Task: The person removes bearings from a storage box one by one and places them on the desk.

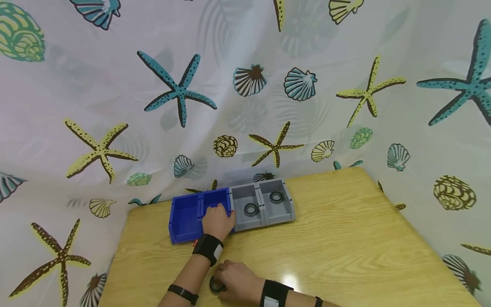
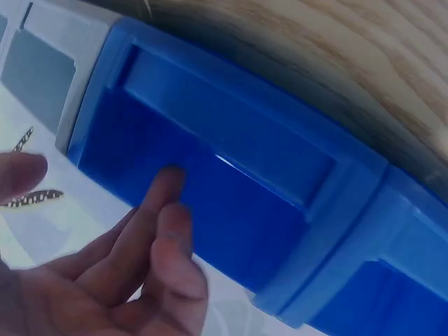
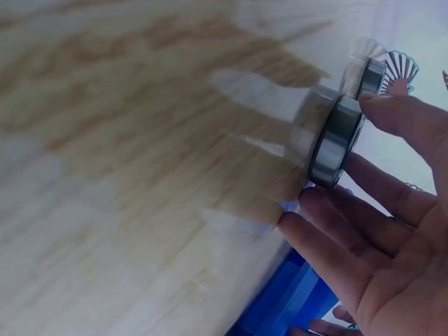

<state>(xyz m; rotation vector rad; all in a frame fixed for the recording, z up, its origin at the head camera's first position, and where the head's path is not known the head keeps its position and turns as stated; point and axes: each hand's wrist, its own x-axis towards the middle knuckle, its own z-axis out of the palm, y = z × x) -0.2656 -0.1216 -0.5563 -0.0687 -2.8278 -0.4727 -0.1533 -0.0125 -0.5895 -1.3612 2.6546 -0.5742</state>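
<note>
Over by the near side of the surface [image 1: 345,221], the right hand [image 1: 238,280] pinches a ring [image 3: 332,145] at its edge with thumb and fingers, probably because something so low offers little else to grip, while the left hand [image 1: 218,221] holds nothing, fingers loosely bent above a blue bin [image 2: 217,112]. Two grey bins [image 1: 244,194] carry one similar ring each, seemingly to keep them apart. The pinched ring looks thick and dark, its outer band shiny metal.

The left hand [image 1: 218,221], fingers [image 2: 175,259] loosely bent, extends farther forward than the right hand [image 1: 238,280], whose thumb [image 3: 406,119] opposes its fingers.
</note>
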